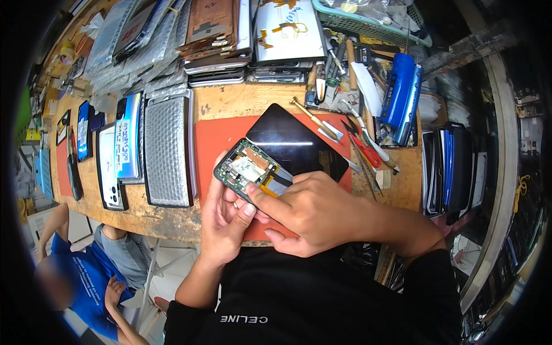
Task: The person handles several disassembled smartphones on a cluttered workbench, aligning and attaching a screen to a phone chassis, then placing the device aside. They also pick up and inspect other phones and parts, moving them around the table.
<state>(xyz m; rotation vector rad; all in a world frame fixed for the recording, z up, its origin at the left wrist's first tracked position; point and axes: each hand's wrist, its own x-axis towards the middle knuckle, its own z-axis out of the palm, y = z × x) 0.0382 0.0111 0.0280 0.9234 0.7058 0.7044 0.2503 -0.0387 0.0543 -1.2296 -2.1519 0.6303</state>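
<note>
An opened smartphone (248,168) lies tilted in my left hand (221,224). Its green circuit board, a copper-coloured patch and yellow flex strips show. My left fingers wrap its near edge and underside. My right hand (313,213) is curled over the phone's lower end, with a fingertip pressed near the board's edge. That hand hides most of the lower half of the phone. Just beyond the phone, a dark glossy tablet (299,138) rests on an orange-red mat (221,129).
Red-handled pliers (368,150), tweezers and a brass-coloured screwdriver (310,116) lie right of the tablet. Phones and a bubble-wrapped tablet (167,149) line the left. Stacked devices (215,72) and a green basket (379,29) stand behind. A person in blue (95,284) sits lower left.
</note>
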